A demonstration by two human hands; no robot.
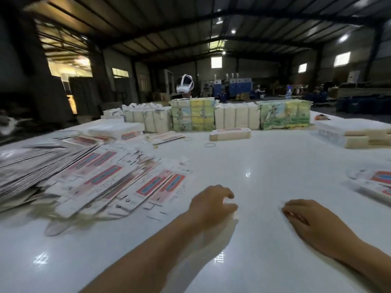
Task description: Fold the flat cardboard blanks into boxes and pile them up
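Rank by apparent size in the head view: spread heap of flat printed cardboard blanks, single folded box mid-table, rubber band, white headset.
1. Heap of flat printed cardboard blanks, though nearness inflates it.
2. Single folded tan box.
3. White headset; farther away, so unsure.
4. Rubber band loop.

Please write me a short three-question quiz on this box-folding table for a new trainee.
1. True or false: the left hand grips a flat blank.
2. On which side of the table does the heap of flat blanks lie? A) left B) right
3. What small loop lies near the folded box at the far middle?

Key: 1. False; both it and the right hand hold nothing. 2. A. 3. A rubber band.
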